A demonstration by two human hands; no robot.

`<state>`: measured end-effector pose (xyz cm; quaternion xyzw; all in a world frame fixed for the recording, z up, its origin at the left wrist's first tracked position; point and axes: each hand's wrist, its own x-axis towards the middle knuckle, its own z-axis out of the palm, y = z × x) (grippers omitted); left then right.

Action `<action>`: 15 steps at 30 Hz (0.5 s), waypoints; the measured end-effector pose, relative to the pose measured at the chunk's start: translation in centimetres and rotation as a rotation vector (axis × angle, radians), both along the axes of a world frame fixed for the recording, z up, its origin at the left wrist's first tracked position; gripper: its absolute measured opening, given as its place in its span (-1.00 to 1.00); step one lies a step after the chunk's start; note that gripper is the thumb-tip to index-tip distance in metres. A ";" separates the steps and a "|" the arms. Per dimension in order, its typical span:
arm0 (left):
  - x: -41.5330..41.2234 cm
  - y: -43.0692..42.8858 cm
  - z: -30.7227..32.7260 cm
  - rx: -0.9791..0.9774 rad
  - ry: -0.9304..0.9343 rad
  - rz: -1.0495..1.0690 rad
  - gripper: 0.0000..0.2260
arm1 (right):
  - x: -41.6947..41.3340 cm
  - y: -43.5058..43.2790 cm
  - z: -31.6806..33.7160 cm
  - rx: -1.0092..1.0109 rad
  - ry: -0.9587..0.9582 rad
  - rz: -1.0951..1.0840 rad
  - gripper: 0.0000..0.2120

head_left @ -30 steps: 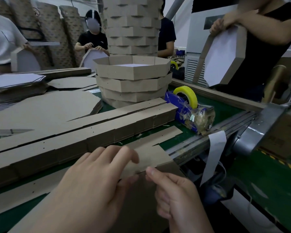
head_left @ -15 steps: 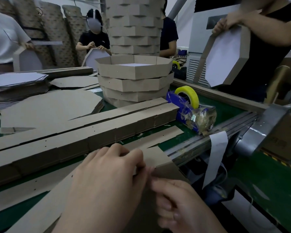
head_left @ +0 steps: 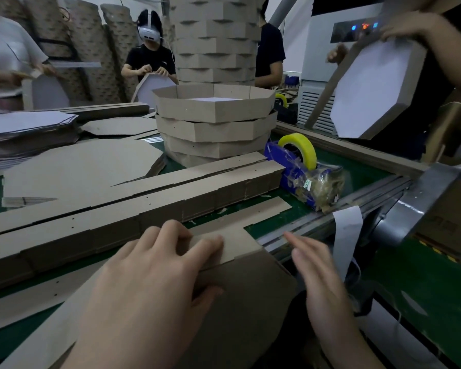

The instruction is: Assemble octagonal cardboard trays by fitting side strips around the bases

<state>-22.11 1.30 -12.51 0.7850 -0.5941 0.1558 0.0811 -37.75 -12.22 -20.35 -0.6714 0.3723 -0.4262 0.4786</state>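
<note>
Left hand point(head_left: 149, 283) presses flat on a side strip point(head_left: 234, 243) near the tabletop's point(head_left: 357, 177) front edge; right hand point(head_left: 320, 275) hovers open, empty. Stacked trays point(head_left: 213, 123) behind; top one holds a white base point(head_left: 210, 99).

Matt brown cardboard on our green bench

We see the stacked octagonal cardboard trays point(head_left: 214, 121) and long brown cardboard side strips point(head_left: 133, 209) matt and fibrous, the green table surface point(head_left: 357, 171) smooth, the yellow tape roll point(head_left: 301, 147) glossy, its blue plastic dispenser point(head_left: 290, 171) shiny, the grey metal table rail point(head_left: 343, 209) dull.
</note>
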 end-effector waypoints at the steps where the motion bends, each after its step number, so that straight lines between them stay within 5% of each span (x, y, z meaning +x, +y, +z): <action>1: 0.1 0.1 0.0 0.035 -0.029 -0.002 -0.40 | 0.0 -0.3 -0.6 -0.033 0.070 0.062 -0.67; 5: 0.0 -0.2 0.8 0.059 -0.023 -0.015 -0.42 | 0.4 0.3 -1.7 -0.103 0.143 0.158 -0.61; 12: -2.9 -1.1 2.5 -0.035 -0.028 -0.055 -0.46 | -0.7 -0.3 -0.3 0.054 -0.133 0.163 -0.59; 15: -2.7 0.8 3.9 -0.067 0.141 -0.093 -0.56 | -1.4 -1.6 0.8 0.096 -0.147 0.190 -0.71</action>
